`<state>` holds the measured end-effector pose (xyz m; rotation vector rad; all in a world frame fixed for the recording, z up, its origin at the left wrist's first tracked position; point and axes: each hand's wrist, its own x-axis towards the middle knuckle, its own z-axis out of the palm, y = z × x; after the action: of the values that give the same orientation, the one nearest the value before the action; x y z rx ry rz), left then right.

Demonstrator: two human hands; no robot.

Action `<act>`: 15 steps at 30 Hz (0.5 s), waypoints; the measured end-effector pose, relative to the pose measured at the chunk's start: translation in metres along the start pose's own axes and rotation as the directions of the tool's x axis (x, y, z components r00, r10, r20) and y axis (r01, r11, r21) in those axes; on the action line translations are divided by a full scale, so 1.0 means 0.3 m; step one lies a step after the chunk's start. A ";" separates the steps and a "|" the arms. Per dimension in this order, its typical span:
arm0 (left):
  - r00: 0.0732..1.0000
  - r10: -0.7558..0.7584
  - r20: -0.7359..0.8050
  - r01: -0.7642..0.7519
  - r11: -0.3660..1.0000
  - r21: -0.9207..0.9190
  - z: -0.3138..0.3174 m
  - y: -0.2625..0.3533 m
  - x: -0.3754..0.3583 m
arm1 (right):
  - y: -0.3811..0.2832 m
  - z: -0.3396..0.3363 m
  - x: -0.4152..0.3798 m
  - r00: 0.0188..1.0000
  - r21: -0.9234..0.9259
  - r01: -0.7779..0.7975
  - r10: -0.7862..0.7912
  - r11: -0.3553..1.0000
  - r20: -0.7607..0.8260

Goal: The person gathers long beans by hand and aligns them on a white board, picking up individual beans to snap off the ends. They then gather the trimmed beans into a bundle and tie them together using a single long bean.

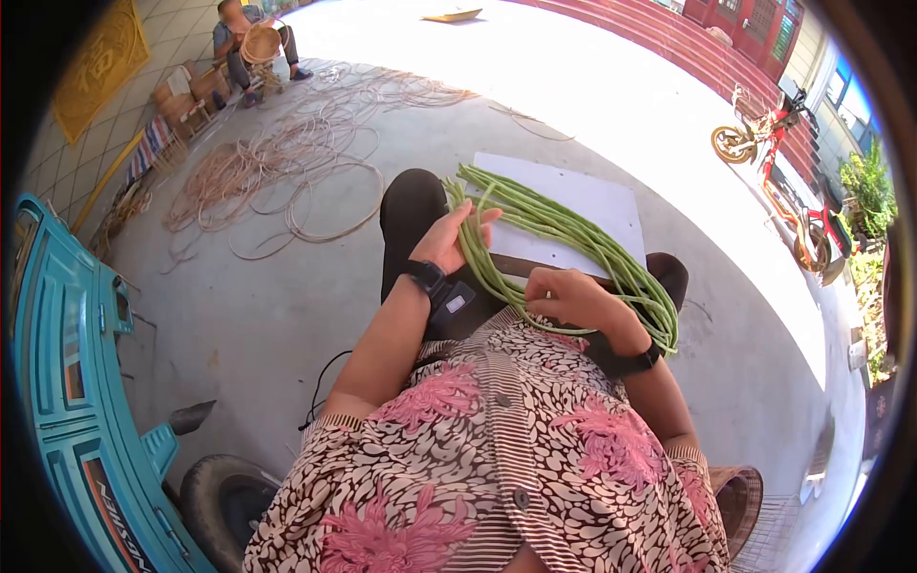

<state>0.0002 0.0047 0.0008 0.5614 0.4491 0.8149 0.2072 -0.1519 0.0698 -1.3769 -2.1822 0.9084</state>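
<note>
Both hands [506, 272] on long beans [564, 234]; blue vehicle [67, 382] reads "NISSAN".

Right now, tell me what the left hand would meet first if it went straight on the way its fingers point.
The left hand already touches the long green beans; going on, it would probably meet the white board under them, though depth is unclear.

You sit on a sunlit concrete floor [258, 315]; cane coils [287, 172] ahead, a red bike [793, 181] right.
</note>
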 end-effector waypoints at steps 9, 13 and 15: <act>0.994 0.083 -0.077 -0.086 0.996 -0.032 0.026 -0.006 -0.018 | 0.058 -0.001 -0.097 0.998 0.051 -0.045 0.047 0.998 -0.052; 0.989 0.057 0.135 -0.038 0.990 -0.138 -0.029 -0.008 0.017 | 0.005 -0.020 -0.134 0.956 0.139 -0.255 0.271 0.957 -0.111; 0.993 0.059 0.106 -0.044 0.990 -0.133 -0.025 -0.011 0.016 | -0.016 -0.051 -0.174 0.906 0.093 -0.335 0.348 0.938 -0.241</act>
<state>0.0005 0.0087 -0.0075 0.4950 0.2787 0.8517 0.2365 -0.1958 0.0844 -1.7796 -1.7473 0.8409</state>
